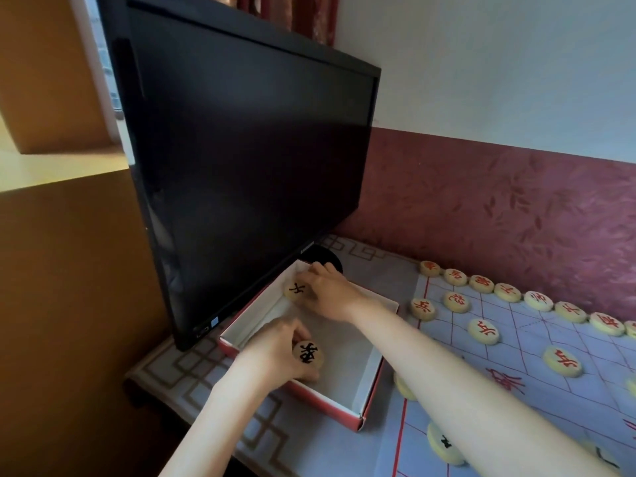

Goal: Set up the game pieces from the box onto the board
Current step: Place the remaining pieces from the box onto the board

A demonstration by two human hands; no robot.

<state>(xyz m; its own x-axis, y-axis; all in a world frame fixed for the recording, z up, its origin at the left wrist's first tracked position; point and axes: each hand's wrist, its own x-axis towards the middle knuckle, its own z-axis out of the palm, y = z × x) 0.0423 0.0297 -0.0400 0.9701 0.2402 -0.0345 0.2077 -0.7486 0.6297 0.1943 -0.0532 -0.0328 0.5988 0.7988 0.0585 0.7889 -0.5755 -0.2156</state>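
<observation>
Cream discs, two with black characters, are being lifted from the red-sided box [370, 395] on the desk [192, 380]. The left hand [275, 352] pinches one black-marked piece [307, 353], face up; the right hand [327, 294] pinches the other piece [295, 291] at the box's far corner. Eleven red-marked pieces [483, 331] lie flat on the board [550, 390].

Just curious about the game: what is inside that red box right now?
Inside the red box both hands reach: the left hand grips one black-marked piece, the right hand another. Hands and arms hide part of the floor.
</observation>
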